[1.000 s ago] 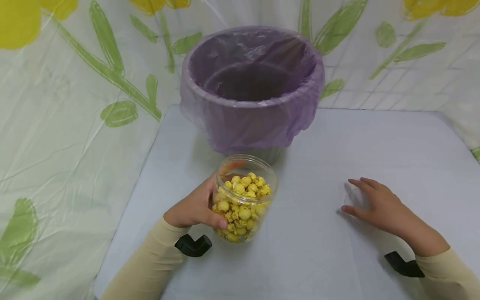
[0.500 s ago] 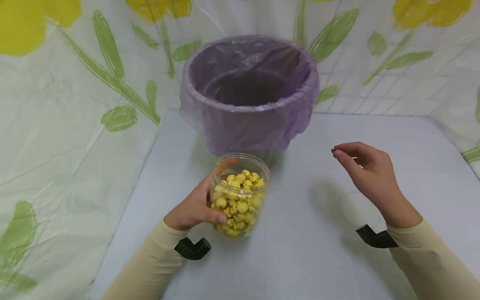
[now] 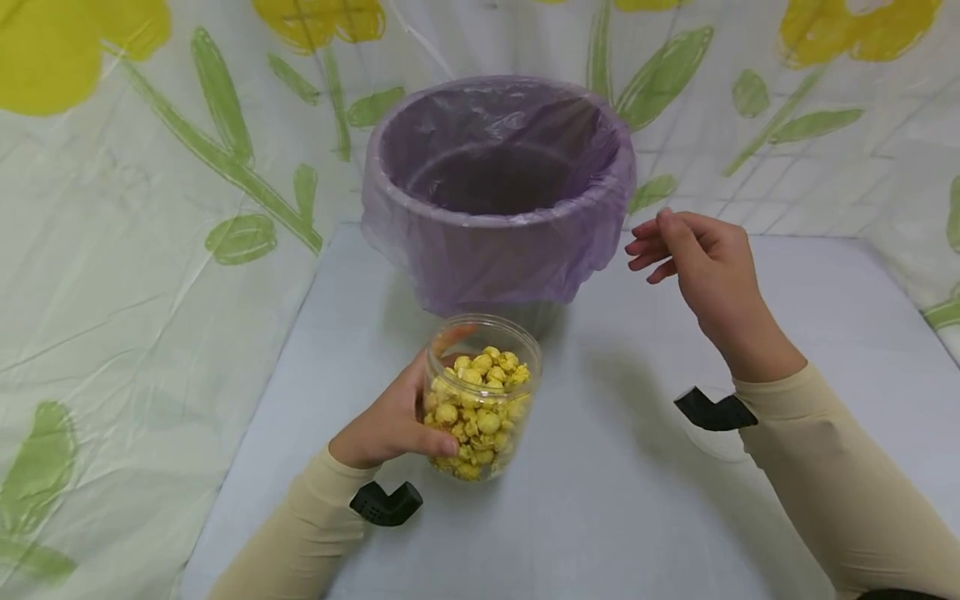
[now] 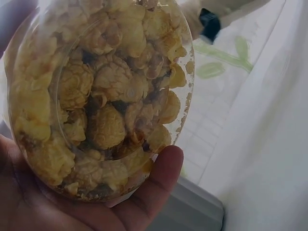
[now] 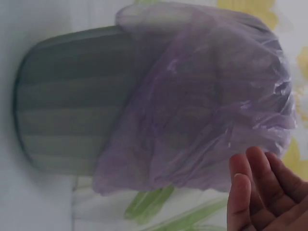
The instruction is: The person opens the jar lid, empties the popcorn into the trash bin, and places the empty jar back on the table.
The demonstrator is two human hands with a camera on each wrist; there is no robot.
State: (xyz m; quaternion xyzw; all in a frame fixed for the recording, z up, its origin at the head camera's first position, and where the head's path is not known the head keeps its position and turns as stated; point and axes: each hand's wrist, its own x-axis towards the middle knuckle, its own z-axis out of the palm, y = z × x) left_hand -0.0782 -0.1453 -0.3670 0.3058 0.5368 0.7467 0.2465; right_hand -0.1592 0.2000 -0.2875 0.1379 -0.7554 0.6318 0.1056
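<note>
My left hand [image 3: 397, 412] grips a clear plastic jar [image 3: 517, 333], tilted slightly, its mouth uncovered. Yellow popcorn [image 3: 472, 408] fills much of it. From below, the left wrist view shows popcorn through the jar's round base [image 4: 101, 106], with fingers around its side. My right hand [image 3: 716, 275] hovers above the table, just right of the bin, fingers and thumb loosely bent with nothing visible between them. In the right wrist view, its fingertips [image 5: 255, 159] overlap the purple bag. A clear round lid [image 3: 712, 446] lies on the table beneath the right forearm, partly covered by it.
A grey bin [image 5: 72, 101] lined with a purple plastic bag [image 3: 495, 262] stands at the back of the pale table [image 3: 600, 517], behind the jar. A flower-patterned plastic sheet [image 3: 135, 333] hangs along the left and back.
My right hand has left the clear lid on the table, then risen forward and leftward toward the bin's right side. The left hand and jar have hardly moved.
</note>
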